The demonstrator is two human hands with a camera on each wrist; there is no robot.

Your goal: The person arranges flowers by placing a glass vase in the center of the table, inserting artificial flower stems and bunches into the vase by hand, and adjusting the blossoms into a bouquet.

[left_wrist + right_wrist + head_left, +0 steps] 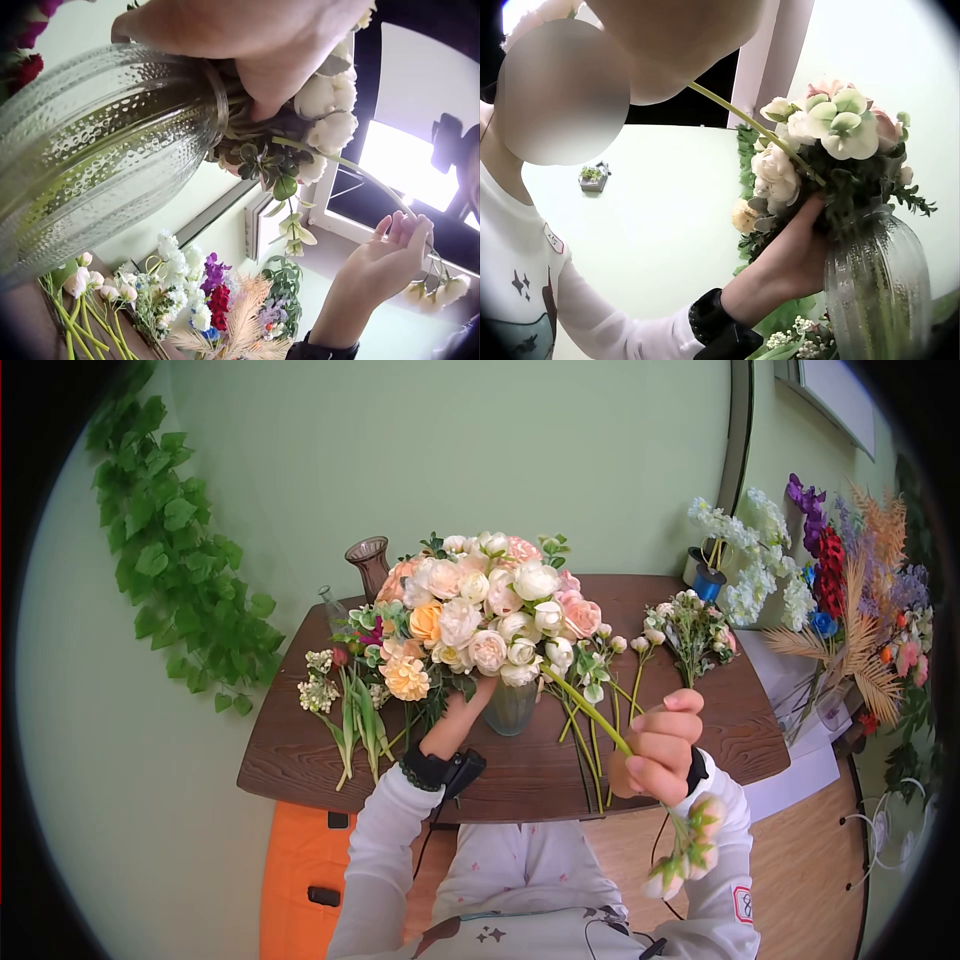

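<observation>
While left hand (462, 712) steadies bouquet (488, 612), stem (588, 712) pinched in right fingers (662, 745)

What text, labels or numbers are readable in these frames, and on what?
No text can be read in any view.
Small white patch with a red outline on the right sleeve: it bears marks, too small to read.
Print on the white shirt: stars and a picture only, no letters legible.
Glass vase, bouquet and wooden table: no labels visible.
</observation>
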